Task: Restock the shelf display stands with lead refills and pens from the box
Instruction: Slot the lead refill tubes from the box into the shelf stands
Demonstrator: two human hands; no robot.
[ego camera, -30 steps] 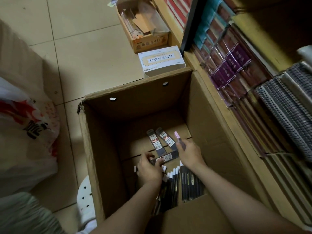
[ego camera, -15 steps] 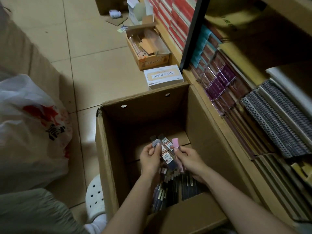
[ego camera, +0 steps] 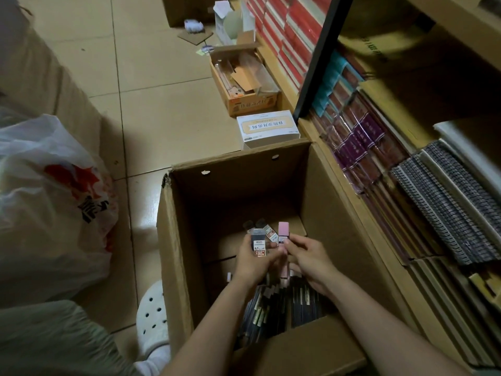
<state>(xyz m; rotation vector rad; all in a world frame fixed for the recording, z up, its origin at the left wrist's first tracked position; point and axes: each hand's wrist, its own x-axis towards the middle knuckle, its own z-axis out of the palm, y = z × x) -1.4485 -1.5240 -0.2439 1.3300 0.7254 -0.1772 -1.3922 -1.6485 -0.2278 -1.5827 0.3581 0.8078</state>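
Hands inside the box: left hand grips lead refills, right hand pinches a pink-capped pen. Gathering stock; lifting to shelf likely follows.

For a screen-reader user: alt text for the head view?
Two hands over an open cardboard box: the left hand grips lead refill cases, the right hand a pink case. Pens lie below; shelves stand right.
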